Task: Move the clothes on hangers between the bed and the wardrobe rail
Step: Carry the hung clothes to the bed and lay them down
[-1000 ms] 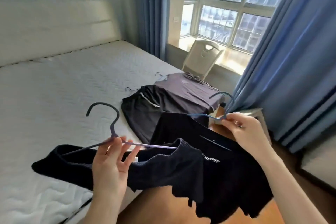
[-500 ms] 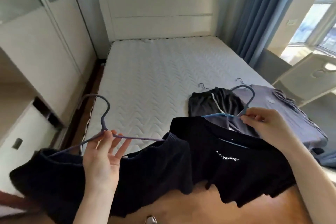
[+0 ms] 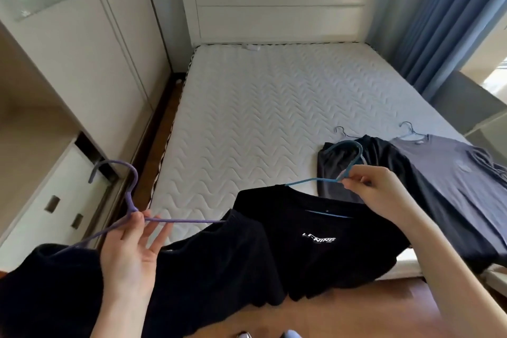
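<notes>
1. White quilted mattress of the bed (image 3: pixel 274 118) fills the middle of my view, its pale headboard (image 3: pixel 277 5) at the far end.
2. On the left I see the wardrobe (image 3: pixel 82 63), cream panels with a frosted pane up top; blue curtains (image 3: pixel 450 16) hang on the far right.
3. Two garments lie flat on the right side of the bed: a grey-purple T-shirt (image 3: pixel 452 173) and, just left of it and partly under it, a dark garment (image 3: pixel 345 167), each with a thin hanger hook poking toward the headboard.
4. A black garment (image 3: pixel 205 263) hangs near me on the left from a purple hanger (image 3: pixel 129 197).
5. A black T-shirt with a white logo (image 3: pixel 329 244) hangs near right from a teal hanger (image 3: pixel 348 162), overlapping the first garment's edge.
6. My left hand (image 3: pixel 131 252) pinches the purple hanger at the base of its hook with thumb and forefinger, the other fingers spread loose.
7. My right hand (image 3: pixel 375 189) has its fingers curled tight on the teal hanger just below the hook.
</notes>
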